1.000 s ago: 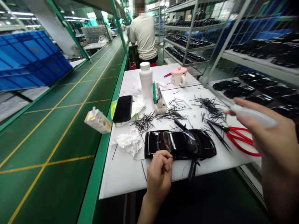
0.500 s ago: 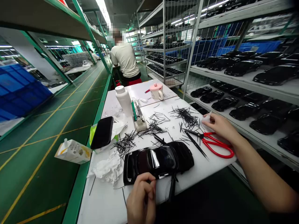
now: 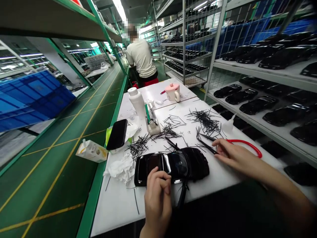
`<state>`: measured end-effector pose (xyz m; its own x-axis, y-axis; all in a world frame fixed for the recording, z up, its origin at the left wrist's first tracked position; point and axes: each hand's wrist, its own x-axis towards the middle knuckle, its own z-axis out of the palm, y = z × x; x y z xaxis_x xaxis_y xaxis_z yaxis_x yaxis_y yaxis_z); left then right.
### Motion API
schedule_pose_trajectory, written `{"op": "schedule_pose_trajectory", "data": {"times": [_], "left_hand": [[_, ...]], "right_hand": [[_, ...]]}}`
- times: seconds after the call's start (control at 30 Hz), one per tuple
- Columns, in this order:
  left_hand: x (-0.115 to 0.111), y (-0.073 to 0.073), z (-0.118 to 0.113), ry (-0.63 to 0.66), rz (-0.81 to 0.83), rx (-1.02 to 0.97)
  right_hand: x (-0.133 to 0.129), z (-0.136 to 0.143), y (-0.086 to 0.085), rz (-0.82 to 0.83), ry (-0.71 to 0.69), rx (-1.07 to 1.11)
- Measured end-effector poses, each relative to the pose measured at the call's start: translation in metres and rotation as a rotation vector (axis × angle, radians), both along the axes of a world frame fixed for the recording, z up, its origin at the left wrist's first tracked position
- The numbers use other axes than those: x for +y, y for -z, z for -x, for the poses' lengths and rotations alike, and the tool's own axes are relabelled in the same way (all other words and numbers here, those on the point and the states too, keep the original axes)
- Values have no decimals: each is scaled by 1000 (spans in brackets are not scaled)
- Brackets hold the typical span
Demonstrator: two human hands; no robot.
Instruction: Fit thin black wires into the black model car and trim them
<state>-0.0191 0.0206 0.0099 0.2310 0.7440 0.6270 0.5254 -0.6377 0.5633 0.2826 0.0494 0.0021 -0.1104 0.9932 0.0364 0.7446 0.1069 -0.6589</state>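
Observation:
A glossy black model car body (image 3: 173,165) lies on the white table (image 3: 119,205), its doors swung out. My left hand (image 3: 158,195) is curled at the car's near side; whether its closed fingers pinch anything is too small to tell. My right hand (image 3: 228,153) has its fingertips on the rear end of the black tweezers (image 3: 206,145). Partly under that hand lie scissors with red handles (image 3: 255,149). A small white bottle with a pointed tip (image 3: 228,125) stands behind them. Thin black strips (image 3: 205,120) are heaped beyond the car.
Crumpled tissue (image 3: 121,168), a phone (image 3: 117,134), a drink carton (image 3: 91,151), a white bottle (image 3: 136,100), a tool holder (image 3: 153,127) and a lidded mug (image 3: 172,92) stand around. Racks of black car bodies (image 3: 259,104) line the right. A person (image 3: 141,59) sits ahead.
My right hand has left the small white bottle and moved down to the tweezers. My left hand has risen a little against the car. The whole view has shifted.

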Motion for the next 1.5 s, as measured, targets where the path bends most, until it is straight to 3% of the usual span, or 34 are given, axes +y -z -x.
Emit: {"op": "schedule_pose_trajectory", "data": {"times": [0.13,0.23,0.33,0.5,0.8,1.1,1.3,1.5], "left_hand": [[-7,1,-10,-85,135,-174],[-10,1,-16,-150,238,-286],[-12,-2,-20,-185,312,-345],[-13,-6,-22,-182,385,-407],[-15,-3,-21,-177,373,-403],[-15,-2,-19,-164,346,-376],[-19,-1,-5,-295,188,-94],[-20,9,-10,-411,198,58]], "right_hand": [[-7,5,-19,-57,70,448],[-14,35,-29,-106,80,776],[-18,70,-31,-103,-28,899],[-11,93,-25,-91,-209,750],[-8,97,-18,-37,-157,762],[-5,97,-18,-31,-199,809],[-3,80,-13,-9,-382,752],[-3,76,-12,-42,-523,670]]}}
